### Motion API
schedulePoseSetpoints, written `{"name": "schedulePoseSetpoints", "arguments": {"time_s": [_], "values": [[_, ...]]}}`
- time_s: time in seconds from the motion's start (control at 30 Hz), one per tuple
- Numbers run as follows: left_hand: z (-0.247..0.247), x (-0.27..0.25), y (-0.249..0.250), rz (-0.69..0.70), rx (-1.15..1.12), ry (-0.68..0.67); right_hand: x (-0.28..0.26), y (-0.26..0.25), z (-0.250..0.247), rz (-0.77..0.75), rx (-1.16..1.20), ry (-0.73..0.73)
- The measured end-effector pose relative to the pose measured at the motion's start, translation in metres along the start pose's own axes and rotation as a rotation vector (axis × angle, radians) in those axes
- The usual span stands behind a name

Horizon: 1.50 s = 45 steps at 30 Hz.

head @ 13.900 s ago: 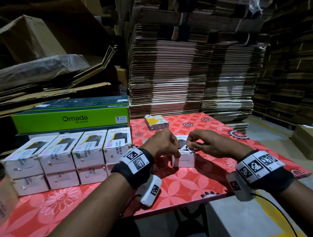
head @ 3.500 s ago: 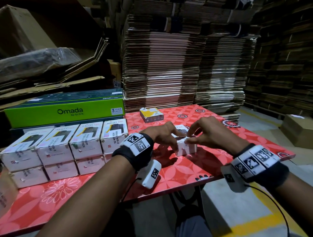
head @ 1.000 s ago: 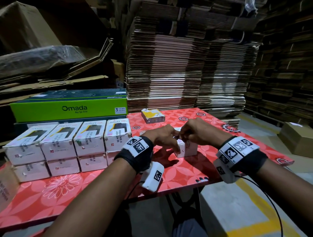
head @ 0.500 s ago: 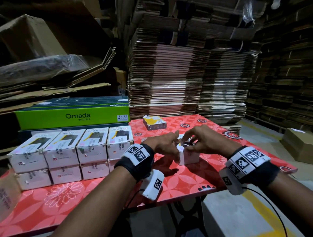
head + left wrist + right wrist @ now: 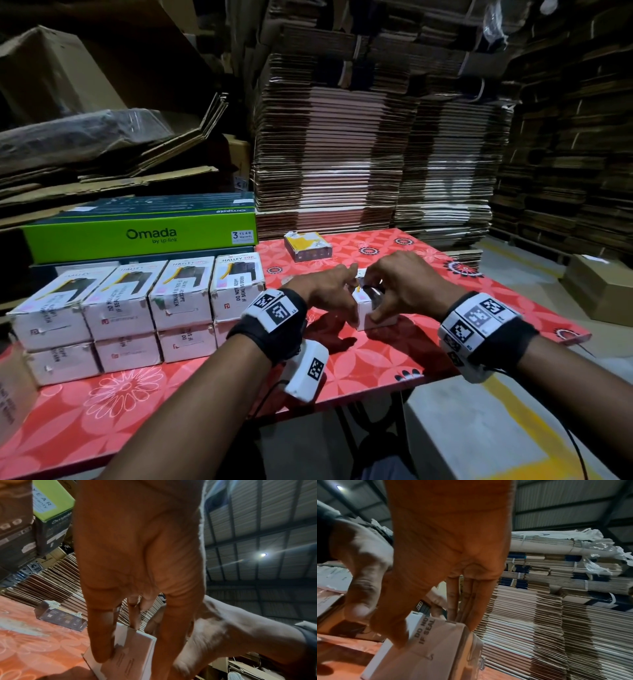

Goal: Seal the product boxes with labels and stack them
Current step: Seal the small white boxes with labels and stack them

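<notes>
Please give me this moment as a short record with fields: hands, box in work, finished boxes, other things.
left hand: left hand grips the white box from its left side
right hand: right hand presses the seal label onto that box
finished boxes: stack of white boxes, two layers
other: yellow box; green Omada box
surface: red table

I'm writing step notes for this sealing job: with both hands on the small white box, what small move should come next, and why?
Probably press the seal label flat along the edge of the white box. The right hand has its thumb on the label and the left hand steadies the box on the table. It has not yet joined the stacked boxes on the left.
</notes>
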State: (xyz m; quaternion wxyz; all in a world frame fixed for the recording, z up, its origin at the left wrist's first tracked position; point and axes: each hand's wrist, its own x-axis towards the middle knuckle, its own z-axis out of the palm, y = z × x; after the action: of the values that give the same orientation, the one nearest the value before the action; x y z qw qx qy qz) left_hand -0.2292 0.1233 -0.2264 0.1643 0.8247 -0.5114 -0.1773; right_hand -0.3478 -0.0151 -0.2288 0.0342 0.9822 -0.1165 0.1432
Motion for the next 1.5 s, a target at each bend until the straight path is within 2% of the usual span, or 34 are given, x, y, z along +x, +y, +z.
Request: {"name": "schedulePoseSetpoints", "arguments": {"time_s": [0.23,0.37,0.4,0.5,0.67,0.8,0.87,0.93,1.03,1.1,1.37,1.5], "values": [[0.002,0.000,-0.002,0.009,-0.006,0.009,0.000,-0.003,0.002,-0.002,-0.062,-0.039],[0.004,0.003,-0.005,0.021,-0.007,0.019,-0.005,0.009,-0.013,0.066,0.262,-0.134],[0.003,0.004,-0.006,0.022,-0.012,0.016,-0.007,0.011,-0.017,0.059,0.278,-0.166],[0.003,0.005,-0.008,0.030,-0.039,0.005,-0.015,0.015,-0.011,0.004,0.137,-0.241],[0.004,0.004,-0.007,0.029,-0.058,0.006,-0.028,0.026,0.006,0.014,0.096,-0.268],[0.005,0.004,-0.007,0.028,-0.075,-0.005,-0.017,0.021,0.006,0.045,-0.020,-0.302],[0.004,0.004,-0.008,0.032,-0.095,-0.014,-0.009,0.019,0.005,0.050,0.005,-0.339],[0.003,0.004,-0.008,0.041,-0.102,-0.011,-0.002,0.020,0.003,0.038,0.072,-0.321],[0.004,0.004,-0.009,0.056,-0.103,-0.011,0.000,0.021,0.005,0.026,0.164,-0.149],[0.005,0.004,-0.010,0.066,-0.119,-0.009,-0.001,0.020,0.006,-0.002,0.184,-0.087],[0.008,0.008,-0.017,0.081,-0.192,0.003,-0.012,0.014,-0.016,0.026,0.169,-0.186],[0.006,0.016,-0.024,0.109,-0.171,0.086,-0.015,0.014,-0.014,0.062,0.247,-0.164]]}}
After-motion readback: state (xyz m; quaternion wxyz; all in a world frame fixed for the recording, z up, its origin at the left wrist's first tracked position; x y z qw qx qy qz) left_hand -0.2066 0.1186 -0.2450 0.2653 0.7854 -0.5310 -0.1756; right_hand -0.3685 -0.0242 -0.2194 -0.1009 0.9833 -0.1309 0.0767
